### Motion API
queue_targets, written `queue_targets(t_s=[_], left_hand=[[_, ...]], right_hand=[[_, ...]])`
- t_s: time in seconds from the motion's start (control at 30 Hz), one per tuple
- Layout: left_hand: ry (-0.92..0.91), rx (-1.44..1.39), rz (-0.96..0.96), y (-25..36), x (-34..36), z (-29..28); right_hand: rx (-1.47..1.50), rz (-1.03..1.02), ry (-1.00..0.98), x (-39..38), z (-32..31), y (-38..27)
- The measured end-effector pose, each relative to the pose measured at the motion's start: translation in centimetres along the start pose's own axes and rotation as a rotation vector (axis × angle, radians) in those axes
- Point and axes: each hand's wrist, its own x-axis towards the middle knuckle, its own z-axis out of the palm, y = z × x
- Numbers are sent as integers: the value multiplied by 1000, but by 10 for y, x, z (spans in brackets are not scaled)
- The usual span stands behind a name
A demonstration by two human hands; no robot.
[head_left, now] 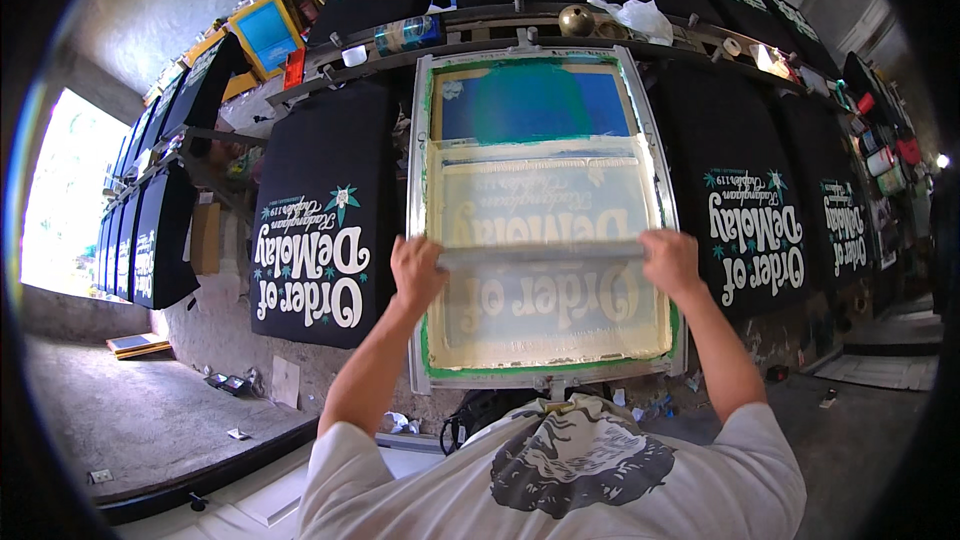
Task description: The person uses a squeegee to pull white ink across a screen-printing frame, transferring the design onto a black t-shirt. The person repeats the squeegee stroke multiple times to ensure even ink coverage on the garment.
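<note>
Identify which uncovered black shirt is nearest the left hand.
The black shirt directly left of the screen frame: its edge lies beside the left hand, the other shirts farther off.

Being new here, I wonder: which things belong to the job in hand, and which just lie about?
In use: squeegee, held in left hand and right hand; printing screen beneath; black printed shirts.
Apparently lying about: golden ball; white plastic bag.

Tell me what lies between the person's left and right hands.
A grey squeegee spans the stretch from left hand to right hand, across the framed printing screen; the head view shows it.
</note>
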Motion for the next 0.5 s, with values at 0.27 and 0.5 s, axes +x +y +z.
queue_targets(t_s=[0.27,0.5], left_hand=[[56,37,-38,-88,133,80],[46,65,-51,-80,83,75]], right_hand=[[-100,-26,16,166,50,48],[-131,19,-126,157,55,42]])
